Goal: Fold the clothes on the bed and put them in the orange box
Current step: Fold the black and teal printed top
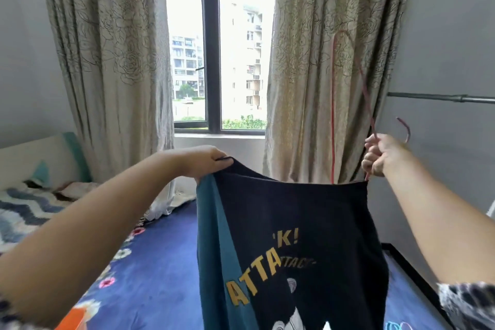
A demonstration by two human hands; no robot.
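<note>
left hand (pixel 206 159): pinches shirt (pixel 289 236) | right hand (pixel 383 157): grips red hanger (pixel 367 94) | orange box (pixel 73 319): contents unseen

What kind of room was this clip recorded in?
Most likely a bedroom in a flat: a bed with a zigzag blanket at left, curtains framing a window onto apartment blocks, and a clothes rail at right.

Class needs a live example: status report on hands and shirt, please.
Left hand pinches the dark shirt at its top edge. Right hand grips the red hanger. Shirt held up, unfolded. Orange box at bottom left.
</note>
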